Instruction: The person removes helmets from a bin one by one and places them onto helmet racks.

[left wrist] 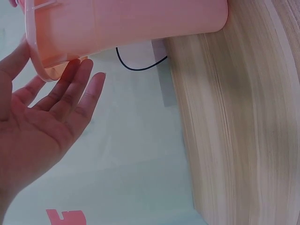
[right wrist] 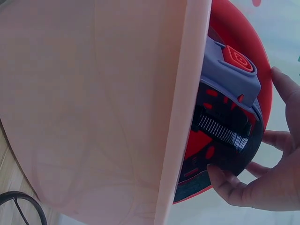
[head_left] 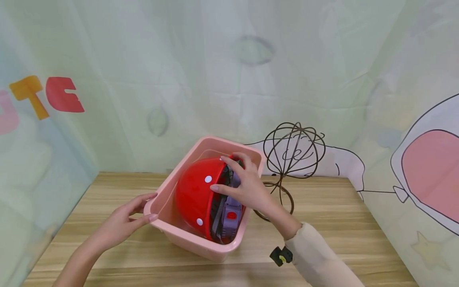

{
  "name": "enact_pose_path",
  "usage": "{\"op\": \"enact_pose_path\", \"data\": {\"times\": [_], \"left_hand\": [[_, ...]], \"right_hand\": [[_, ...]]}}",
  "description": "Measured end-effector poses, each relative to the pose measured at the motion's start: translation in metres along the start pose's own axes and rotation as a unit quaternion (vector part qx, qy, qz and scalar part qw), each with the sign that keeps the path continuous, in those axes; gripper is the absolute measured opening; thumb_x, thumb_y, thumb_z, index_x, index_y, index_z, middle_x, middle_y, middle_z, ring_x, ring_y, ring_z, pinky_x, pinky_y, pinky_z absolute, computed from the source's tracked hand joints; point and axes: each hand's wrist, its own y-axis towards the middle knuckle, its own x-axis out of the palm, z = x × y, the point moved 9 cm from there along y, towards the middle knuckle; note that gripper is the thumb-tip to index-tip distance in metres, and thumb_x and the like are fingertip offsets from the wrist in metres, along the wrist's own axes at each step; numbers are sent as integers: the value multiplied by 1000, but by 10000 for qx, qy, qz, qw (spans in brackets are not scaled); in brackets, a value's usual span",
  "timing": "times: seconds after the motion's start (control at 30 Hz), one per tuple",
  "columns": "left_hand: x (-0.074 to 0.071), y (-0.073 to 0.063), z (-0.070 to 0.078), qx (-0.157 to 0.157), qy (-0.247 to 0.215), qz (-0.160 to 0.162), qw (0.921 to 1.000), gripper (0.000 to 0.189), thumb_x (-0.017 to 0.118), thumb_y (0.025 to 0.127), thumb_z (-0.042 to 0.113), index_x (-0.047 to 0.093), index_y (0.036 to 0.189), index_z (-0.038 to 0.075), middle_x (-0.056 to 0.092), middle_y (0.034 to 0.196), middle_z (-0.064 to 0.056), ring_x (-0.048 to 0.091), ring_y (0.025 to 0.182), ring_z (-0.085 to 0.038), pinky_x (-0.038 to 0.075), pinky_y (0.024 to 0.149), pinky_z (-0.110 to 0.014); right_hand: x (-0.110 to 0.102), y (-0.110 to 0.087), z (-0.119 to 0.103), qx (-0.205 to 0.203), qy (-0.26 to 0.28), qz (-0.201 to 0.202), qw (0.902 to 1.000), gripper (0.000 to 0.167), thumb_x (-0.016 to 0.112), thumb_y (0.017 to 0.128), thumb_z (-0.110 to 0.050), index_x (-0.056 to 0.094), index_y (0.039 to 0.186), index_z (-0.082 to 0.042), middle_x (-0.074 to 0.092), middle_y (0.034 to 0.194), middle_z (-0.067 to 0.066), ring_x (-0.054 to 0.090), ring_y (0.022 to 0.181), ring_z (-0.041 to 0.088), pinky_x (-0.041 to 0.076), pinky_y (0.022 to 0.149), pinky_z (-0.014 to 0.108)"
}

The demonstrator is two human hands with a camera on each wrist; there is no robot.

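A red helmet (head_left: 195, 187) with white dots lies on its side in a pink plastic bin (head_left: 190, 243). Its inside faces right, showing black padding, a ribbed strap and a purple-grey adjuster (head_left: 230, 217) with a red button. My right hand (head_left: 247, 183) holds the helmet by its upper edge, the thumb and fingers spread across the shell and opening. In the right wrist view the helmet's adjuster (right wrist: 234, 70) rises past the bin's rim (right wrist: 183, 93). My left hand (head_left: 120, 219) grips the bin's near left corner between thumb and fingers; in the left wrist view its fingertips reach under the rim.
A brown wire balloon-shaped stand (head_left: 282, 175) with a looped base is just right of the bin. Behind the wooden tabletop (head_left: 344, 223) hangs a printed cloth backdrop (head_left: 201, 79). A small black device (head_left: 281, 256) sits beside my right sleeve.
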Motion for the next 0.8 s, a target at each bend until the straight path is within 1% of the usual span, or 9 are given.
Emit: {"op": "enact_pose_path", "data": {"times": [0.17,0.37,0.6,0.8], "left_hand": [[0,0,1,49,10,15,10000,57,65,85,23,43,132,1,59,108,-12,55,99,-33,50,69,-23],[0,0,1,54,39,3,10000,57,66,85,22,43,132,2,59,109,-13,55,99,-33,50,69,-23],[3,1,2,27,-123,-122,9998,55,63,86,23,42,133,3,52,122,-20,55,100,-33,51,69,-21],[3,0,1,5,-161,-139,9998,53,62,87,22,42,133,4,49,125,-22,54,101,-34,50,69,-21]], "right_hand": [[2,1,1,-10,-95,-38,9999,72,72,74,-42,39,138,-30,27,141,-1,23,125,26,52,75,39],[5,0,2,79,-132,-146,9998,71,72,73,-45,42,136,-32,25,143,-6,20,125,26,52,75,40],[3,0,0,-64,-148,-92,9998,66,72,74,-40,44,133,-29,26,142,-2,22,124,28,52,75,38],[4,0,0,-78,-109,-45,9999,66,72,73,-42,45,132,-29,27,142,-2,23,124,27,52,75,39]]}}
